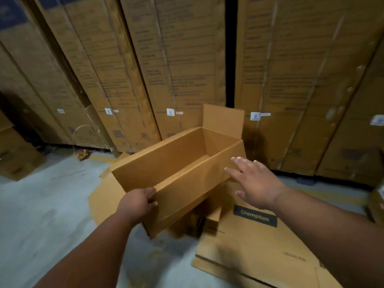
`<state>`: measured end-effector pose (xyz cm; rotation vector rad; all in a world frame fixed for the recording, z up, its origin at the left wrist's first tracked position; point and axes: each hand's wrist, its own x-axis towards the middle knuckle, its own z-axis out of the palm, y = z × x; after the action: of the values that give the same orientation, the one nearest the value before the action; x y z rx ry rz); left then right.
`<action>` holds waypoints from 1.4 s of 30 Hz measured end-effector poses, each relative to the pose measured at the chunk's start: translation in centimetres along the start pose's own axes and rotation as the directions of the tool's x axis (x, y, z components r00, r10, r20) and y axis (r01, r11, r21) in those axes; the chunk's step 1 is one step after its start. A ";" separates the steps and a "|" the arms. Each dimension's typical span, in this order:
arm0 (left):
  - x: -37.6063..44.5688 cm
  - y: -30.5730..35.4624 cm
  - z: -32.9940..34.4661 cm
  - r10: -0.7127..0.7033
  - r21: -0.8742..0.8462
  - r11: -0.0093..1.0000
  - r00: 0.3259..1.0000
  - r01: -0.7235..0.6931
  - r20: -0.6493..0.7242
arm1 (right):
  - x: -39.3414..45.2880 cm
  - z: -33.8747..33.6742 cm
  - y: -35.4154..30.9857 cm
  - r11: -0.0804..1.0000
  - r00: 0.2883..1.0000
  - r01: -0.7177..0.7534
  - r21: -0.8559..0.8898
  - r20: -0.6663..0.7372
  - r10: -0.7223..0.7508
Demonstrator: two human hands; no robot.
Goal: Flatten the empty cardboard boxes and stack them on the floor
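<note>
Head view is showing the open box not yet collapsed, hanging above flattened cardboard already lying on the floor. Left hand is gripping its near corner; right hand is reaching with fingers spread, holding nothing, beside the long wall.

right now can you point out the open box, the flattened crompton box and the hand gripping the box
open box [166,161]: head view, on its inner long wall.
flattened Crompton box [255,252]: head view, on the flat panel below the black label.
left hand [138,202]: head view, on the back of the hand gripping the open box's near corner.
</note>
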<state>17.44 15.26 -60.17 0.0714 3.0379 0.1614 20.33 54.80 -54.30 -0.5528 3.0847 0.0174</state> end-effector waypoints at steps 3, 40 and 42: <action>-2.6 2.0 -1.4 0.173 0.184 0.969 0.985 -0.168 -0.013 | -4.6 -0.9 2.7 0.985 0.985 -0.171 0.010 0.015 0.171; 1.2 18.2 11.6 0.656 0.037 0.753 0.745 -0.657 -0.118 | -23.6 11.5 24.3 0.134 0.188 -0.921 0.365 0.117 0.975; 1.1 18.4 10.6 0.663 0.043 0.744 0.730 -0.667 -0.163 | -22.7 11.1 24.2 0.234 0.261 -0.925 0.298 0.053 0.964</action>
<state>18.13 34.68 -68.79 1.2171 3.0078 0.2543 33.31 85.54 -64.97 1.4775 2.8413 -0.4514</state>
